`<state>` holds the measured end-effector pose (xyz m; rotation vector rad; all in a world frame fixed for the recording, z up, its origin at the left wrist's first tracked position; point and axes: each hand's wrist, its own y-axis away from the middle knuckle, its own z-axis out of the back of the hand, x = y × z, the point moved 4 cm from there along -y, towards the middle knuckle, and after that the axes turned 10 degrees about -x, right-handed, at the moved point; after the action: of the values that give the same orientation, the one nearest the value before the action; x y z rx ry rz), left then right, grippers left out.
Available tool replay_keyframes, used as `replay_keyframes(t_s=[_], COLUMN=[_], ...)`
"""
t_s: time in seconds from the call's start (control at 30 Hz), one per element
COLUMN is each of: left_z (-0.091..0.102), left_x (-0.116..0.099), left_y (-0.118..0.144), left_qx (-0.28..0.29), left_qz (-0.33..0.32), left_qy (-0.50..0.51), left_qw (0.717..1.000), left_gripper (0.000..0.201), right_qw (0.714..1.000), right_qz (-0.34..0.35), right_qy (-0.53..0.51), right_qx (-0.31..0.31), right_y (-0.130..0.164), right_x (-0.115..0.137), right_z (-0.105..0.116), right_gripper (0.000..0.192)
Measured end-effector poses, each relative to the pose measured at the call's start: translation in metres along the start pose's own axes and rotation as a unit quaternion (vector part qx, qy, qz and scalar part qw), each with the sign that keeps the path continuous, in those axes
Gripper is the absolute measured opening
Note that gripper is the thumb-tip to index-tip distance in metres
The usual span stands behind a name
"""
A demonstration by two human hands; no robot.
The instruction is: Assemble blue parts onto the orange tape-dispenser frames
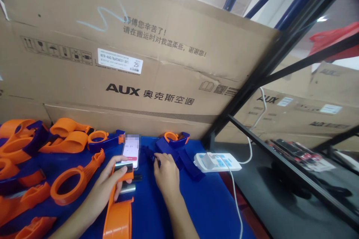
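Cardboard boxes behind; left hand holds orange tool.

The phone screen is blurred and unreadable. The orange tool runs off the bottom edge. The right hand hides the small dark part under its fingers.

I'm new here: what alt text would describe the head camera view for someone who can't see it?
A person's left hand grips an orange plastic part while the right hand touches a dark blue part on a blue table. A phone, more orange parts and cardboard boxes lie behind.
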<state>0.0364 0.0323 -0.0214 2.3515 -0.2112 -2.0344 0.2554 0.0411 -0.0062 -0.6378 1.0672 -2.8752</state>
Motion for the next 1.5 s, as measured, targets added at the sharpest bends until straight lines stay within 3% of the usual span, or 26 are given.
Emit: replay_keyframes(t_s=[0.2, 0.33, 0.5, 0.6, 0.8, 0.93, 1.0, 1.1, 1.23, 1.5], left_z=[-0.001, -0.003, -0.002, -0.003, -0.003, 0.004, 0.01, 0.016, 0.018, 0.02], left_x=[-0.007, -0.005, -0.001, -0.001, -0.002, -0.015, -0.021, -0.025, -0.022, -0.02], left_y=[0.001, -0.002, -0.004, -0.002, -0.002, -0.003, -0.004, -0.005, -0.006, -0.008], left_qx=[-0.007, 0.006, 0.012, 0.007, -0.007, -0.047, -0.081, -0.121, -0.133, -0.137], left_qz=[-0.005, -0.004, -0.008, -0.014, -0.012, -0.017, -0.013, -0.006, -0.009, -0.015], left_qy=[-0.007, -0.022, -0.026, -0.024, -0.008, 0.053, 0.106, 0.16, 0.159, 0.146], left_qw=[1.0, 1.0, 1.0, 1.0, 1.0, 0.997, 0.991, 0.98, 0.978, 0.98], left_gripper=[0.045, 0.047, 0.047, 0.048, 0.045, 0.041, 0.043, 0.047, 0.048, 0.046], right_qw=[1.0, 0.99, 0.942, 0.921, 0.929, 0.95, 0.965, 0.978, 0.97, 0.975], right_qz=[-0.008, -0.007, 0.02, 0.037, 0.024, -0.019, -0.02, 0.029, 0.073, 0.067], right_qy=[-0.03, -0.141, -0.32, -0.367, -0.356, -0.309, -0.259, -0.194, -0.159, -0.095], right_qx=[0.0, 0.0, 0.093, 0.129, 0.103, 0.026, 0.017, 0.077, 0.166, 0.188], right_y=[-0.002, -0.006, -0.001, 0.004, 0.004, -0.005, -0.01, -0.013, -0.007, -0.002], right_x=[0.003, 0.014, 0.041, 0.056, 0.06, 0.041, 0.03, 0.023, 0.028, 0.025], right_z=[0.004, 0.012, 0.015, 0.015, 0.014, 0.024, 0.029, 0.031, 0.025, 0.018], right_gripper=[0.03, 0.026, 0.025, 0.03, 0.022, 0.022, 0.021, 0.022, 0.025, 0.024])
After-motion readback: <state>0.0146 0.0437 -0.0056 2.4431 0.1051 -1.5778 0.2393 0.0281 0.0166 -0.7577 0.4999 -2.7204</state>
